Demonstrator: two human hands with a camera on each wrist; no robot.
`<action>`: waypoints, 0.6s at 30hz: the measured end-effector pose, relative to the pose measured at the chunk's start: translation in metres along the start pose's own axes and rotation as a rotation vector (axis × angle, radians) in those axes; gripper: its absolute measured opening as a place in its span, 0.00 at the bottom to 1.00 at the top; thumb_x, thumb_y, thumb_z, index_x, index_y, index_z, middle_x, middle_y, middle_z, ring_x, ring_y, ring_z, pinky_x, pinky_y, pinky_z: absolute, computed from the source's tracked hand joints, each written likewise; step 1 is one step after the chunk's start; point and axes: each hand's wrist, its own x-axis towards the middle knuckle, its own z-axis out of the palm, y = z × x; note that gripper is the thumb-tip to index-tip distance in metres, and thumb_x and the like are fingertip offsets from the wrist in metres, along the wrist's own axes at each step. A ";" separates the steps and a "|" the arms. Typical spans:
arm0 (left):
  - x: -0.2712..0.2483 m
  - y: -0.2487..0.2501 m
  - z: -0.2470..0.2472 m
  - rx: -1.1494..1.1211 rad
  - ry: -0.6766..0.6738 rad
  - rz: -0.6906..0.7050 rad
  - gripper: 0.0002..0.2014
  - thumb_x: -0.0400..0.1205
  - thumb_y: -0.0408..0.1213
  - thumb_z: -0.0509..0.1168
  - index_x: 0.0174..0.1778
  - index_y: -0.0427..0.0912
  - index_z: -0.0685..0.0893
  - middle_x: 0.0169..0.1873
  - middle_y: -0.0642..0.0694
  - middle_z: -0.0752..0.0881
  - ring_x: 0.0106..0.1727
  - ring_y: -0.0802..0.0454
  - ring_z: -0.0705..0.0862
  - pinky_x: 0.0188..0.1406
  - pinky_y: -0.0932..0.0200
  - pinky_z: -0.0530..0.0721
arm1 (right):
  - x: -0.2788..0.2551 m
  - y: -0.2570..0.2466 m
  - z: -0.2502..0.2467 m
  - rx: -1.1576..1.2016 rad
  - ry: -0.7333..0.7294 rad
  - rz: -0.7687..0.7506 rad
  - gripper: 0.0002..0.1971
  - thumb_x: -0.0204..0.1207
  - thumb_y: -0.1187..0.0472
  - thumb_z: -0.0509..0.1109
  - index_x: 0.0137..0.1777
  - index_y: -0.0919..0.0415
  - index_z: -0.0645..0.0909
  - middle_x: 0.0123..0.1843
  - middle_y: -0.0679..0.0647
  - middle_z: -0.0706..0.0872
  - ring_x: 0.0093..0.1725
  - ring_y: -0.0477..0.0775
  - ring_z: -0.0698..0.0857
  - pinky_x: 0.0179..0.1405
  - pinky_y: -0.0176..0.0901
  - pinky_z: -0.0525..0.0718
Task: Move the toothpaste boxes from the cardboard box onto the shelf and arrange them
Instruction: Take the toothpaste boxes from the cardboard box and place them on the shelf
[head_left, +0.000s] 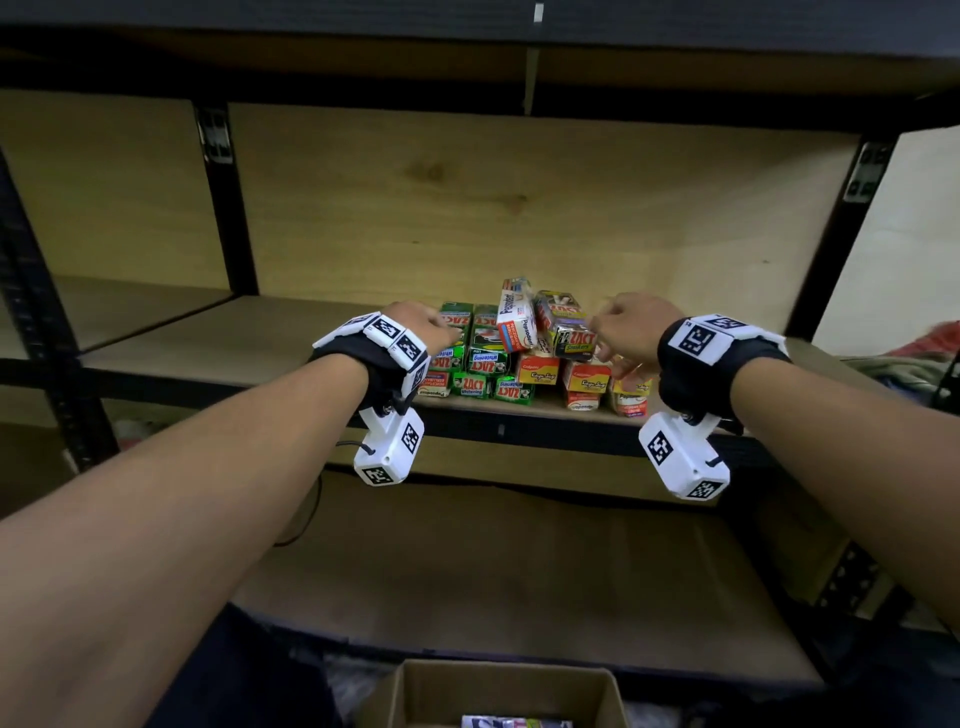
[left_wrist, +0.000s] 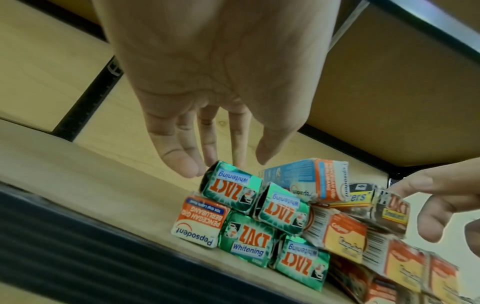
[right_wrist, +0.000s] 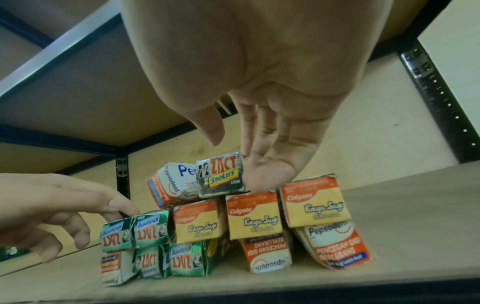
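Observation:
Toothpaste boxes are stacked end-out on the wooden shelf: green ZACT Whitening boxes on the left and orange-yellow Colgate boxes on the right. A Pepsodent box leans tilted on top, beside a dark ZACT Smokers box. My left hand is open, its fingertips touching the top green ZACT box. My right hand has straight fingers against the right side of the Smokers box, with the thumb held apart. The cardboard box lies below, with a few packs visible inside.
Black steel uprights stand at the left and right of the bay, with another shelf board close overhead. The wooden lower shelf lies beneath. Bare shelf board stretches left of the stack. Crumpled cloth lies past the right upright.

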 end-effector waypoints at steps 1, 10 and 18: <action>-0.005 0.000 0.000 -0.018 0.015 -0.008 0.15 0.83 0.54 0.64 0.55 0.50 0.89 0.48 0.53 0.87 0.45 0.52 0.83 0.46 0.61 0.81 | -0.006 0.002 0.000 -0.008 0.010 -0.007 0.13 0.85 0.55 0.63 0.57 0.66 0.79 0.48 0.64 0.89 0.35 0.62 0.87 0.45 0.66 0.91; -0.050 -0.005 0.013 -0.157 -0.150 -0.030 0.13 0.82 0.47 0.66 0.45 0.41 0.90 0.39 0.46 0.89 0.33 0.50 0.83 0.28 0.64 0.79 | -0.041 0.024 0.020 -0.071 -0.082 0.050 0.09 0.83 0.61 0.62 0.54 0.61 0.82 0.47 0.63 0.91 0.33 0.59 0.86 0.32 0.49 0.89; -0.074 -0.025 0.059 -0.264 -0.418 -0.089 0.12 0.82 0.47 0.67 0.52 0.44 0.90 0.46 0.48 0.91 0.38 0.48 0.88 0.34 0.60 0.85 | -0.047 0.069 0.070 -0.101 -0.261 0.075 0.10 0.83 0.60 0.61 0.48 0.52 0.85 0.50 0.59 0.89 0.39 0.58 0.91 0.40 0.61 0.92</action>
